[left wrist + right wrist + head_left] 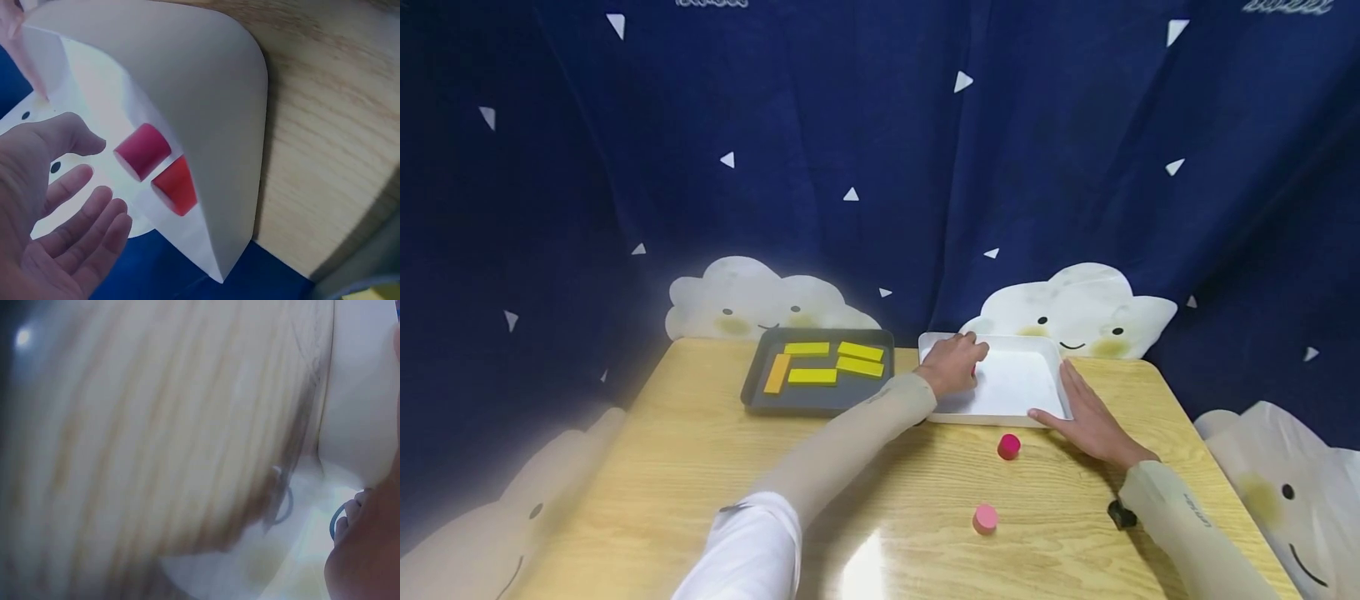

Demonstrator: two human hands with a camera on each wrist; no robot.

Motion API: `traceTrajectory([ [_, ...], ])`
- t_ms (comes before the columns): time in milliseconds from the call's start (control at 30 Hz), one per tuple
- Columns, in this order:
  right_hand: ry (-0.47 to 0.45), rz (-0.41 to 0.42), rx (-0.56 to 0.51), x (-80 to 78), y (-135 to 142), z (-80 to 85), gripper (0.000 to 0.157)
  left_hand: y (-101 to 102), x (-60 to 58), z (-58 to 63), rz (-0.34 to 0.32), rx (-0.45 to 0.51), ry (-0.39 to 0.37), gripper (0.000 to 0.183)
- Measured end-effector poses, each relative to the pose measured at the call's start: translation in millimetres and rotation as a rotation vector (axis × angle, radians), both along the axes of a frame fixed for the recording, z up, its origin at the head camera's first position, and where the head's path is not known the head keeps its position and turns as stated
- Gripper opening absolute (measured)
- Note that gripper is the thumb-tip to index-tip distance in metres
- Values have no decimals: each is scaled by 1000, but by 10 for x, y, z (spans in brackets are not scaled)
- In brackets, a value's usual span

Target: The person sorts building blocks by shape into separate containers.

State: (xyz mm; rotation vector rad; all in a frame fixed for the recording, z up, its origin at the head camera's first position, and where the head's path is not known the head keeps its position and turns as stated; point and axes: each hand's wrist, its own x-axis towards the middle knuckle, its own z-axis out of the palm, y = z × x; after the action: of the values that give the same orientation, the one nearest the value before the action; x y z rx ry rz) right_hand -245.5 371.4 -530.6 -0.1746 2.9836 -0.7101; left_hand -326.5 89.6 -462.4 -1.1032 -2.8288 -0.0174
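Note:
My left hand [952, 364] reaches over the white tray [1018, 379]. In the left wrist view, that hand [69, 206] has its thumb and fingers apart with nothing between them. Close to the fingertips, inside the tray by its wall, lie a dark pink cylinder [142, 152] and an orange-red cylinder [176, 186], side by side. At the tray's right end rests my right hand [1093, 421], fingers stretched along the outer side and thumb at the front rim. In the right wrist view only part of this hand [362, 550] shows, beside the tray wall.
A crimson cylinder [1009, 447] stands just in front of the white tray, and a light pink cylinder [985, 519] nearer on the wooden table [685, 467]. Left of the white tray is a dark grey tray [820, 404] with several yellow blocks [812, 377] and one orange block [777, 373].

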Motion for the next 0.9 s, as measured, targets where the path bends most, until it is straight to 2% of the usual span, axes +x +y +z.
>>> traceTrajectory([
  [233, 1, 1, -10, -8, 1, -27, 129, -107, 92, 96, -3, -17, 62, 19],
  [467, 0, 4, -5, -1, 8, 7, 128, -299, 239, 233, -6, 5, 98, 26],
  [767, 1, 2, 0, 12, 13, 7, 128, -549, 445, 306, -9, 64, 86, 21],
  [900, 1, 2, 1, 9, 6, 16, 128, -683, 544, 331, -6, 93, 58, 22],
])
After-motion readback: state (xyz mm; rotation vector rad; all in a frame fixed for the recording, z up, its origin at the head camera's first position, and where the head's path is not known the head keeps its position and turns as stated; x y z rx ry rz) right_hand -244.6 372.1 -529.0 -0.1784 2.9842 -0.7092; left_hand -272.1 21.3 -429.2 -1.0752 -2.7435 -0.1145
